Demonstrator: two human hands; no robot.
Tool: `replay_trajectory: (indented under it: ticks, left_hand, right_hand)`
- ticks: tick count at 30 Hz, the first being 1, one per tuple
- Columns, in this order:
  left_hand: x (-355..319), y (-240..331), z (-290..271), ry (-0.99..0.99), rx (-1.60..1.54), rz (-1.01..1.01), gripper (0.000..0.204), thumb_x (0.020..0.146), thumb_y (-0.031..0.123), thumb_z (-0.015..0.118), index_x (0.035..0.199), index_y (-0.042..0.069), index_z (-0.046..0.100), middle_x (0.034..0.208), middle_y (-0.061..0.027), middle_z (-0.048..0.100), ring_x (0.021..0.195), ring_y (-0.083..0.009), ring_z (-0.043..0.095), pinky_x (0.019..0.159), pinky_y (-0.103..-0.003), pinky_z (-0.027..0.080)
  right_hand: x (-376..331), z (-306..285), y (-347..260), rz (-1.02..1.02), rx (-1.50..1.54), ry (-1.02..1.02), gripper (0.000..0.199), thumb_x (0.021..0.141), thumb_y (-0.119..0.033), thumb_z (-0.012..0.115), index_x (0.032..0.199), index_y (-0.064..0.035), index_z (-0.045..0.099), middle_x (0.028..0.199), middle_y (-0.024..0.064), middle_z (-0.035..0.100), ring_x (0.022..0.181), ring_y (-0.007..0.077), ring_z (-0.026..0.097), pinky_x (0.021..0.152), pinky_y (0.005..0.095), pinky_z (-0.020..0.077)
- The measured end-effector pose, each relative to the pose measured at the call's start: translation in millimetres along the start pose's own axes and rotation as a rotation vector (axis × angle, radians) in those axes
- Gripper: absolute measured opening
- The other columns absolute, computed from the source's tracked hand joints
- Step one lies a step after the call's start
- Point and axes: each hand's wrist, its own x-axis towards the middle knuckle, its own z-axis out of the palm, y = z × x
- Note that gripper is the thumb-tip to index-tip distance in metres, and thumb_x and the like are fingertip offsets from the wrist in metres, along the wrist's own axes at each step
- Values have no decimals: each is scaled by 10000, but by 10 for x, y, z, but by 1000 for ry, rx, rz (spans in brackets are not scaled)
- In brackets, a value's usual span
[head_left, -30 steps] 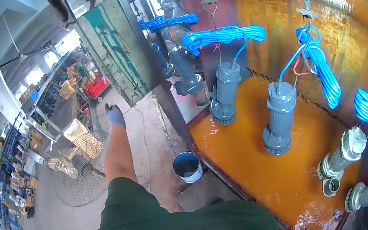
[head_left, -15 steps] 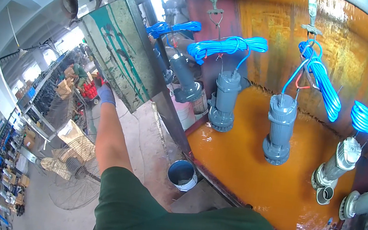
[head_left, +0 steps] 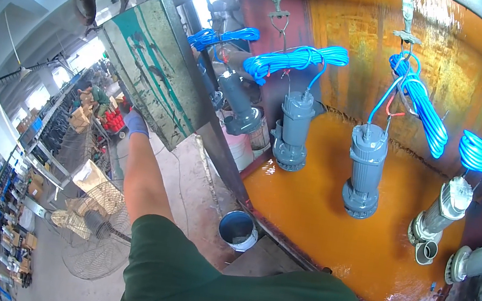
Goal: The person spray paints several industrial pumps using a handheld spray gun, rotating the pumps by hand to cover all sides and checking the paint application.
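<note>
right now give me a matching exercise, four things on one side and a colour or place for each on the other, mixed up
Things:
1. left hand
2. cable coils
3. bucket
4. hanging pump

Colours or places:
a. bright blue, hung on hooks above the pumps
b. grey body, suspended in front of the orange-stained wall
c. on the floor by the edge of the orange booth
d. in a blue glove, at the lower edge of the green-streaked metal panel

Pairs: 1-d, 2-a, 3-c, 4-b
</note>
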Motion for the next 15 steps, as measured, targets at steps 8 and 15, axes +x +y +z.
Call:
replay_trajectory:
  ticks: [8, 15]
  left_hand:
    - [258, 42, 0, -12, -83, 110, 658, 888, -162, 547, 1479, 125, 509, 1288, -123, 655, 1048, -271, 682, 882, -408, 604]
    - [77, 449, 195, 30, -38, 19, 615, 913, -134, 564, 1489, 68, 491, 1382, -113, 609, 1226, -231, 594, 1061, -358, 487]
  right_hand:
    - [-7, 124, 54, 53, 23, -20, 616, 992, -166, 590, 1557, -7, 402, 1192, 136, 660, 1016, 261, 650, 852, 373, 567]
    - [44, 137, 38, 31, 32, -34, 586, 1001, -167, 585, 1540, -11, 418, 1170, 130, 655, 991, 250, 641, 830, 366, 557]
